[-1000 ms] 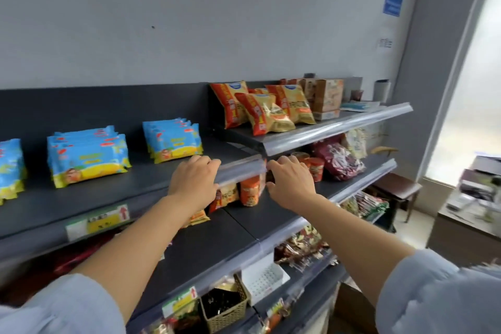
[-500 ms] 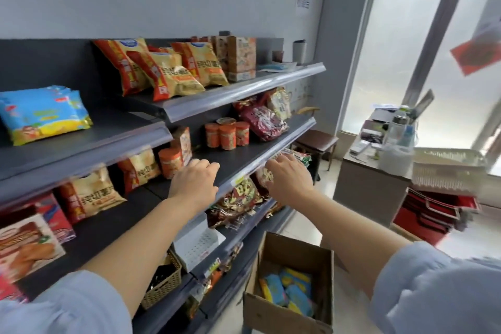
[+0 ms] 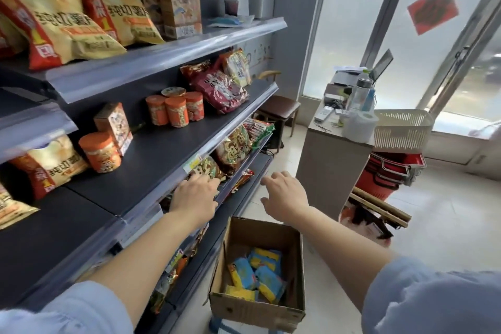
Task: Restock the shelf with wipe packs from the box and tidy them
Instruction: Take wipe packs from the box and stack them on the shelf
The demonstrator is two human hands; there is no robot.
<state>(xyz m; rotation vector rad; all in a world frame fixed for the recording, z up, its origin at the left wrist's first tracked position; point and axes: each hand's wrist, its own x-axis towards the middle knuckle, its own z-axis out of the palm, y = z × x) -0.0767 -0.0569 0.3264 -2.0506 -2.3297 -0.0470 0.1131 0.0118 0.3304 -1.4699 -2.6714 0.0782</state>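
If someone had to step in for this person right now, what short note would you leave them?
Left hand: empty, open, at the edge of a snack shelf.
Right hand: empty, fingers spread, in the air above the box.
Wipe packs: several blue and yellow ones lie loose in the open box on the floor.
Done: cannot tell from this view; no wipe shelf is in sight.
Left: take packs out, shelve them, tidy.

Both bare hands out, empty, fingers spread: left hand [image 3: 195,196] at the dark grey metal shelf [image 3: 151,160], right hand [image 3: 284,194] above the open brown cardboard box [image 3: 254,304] of blue-and-yellow wipe packs [image 3: 257,271].
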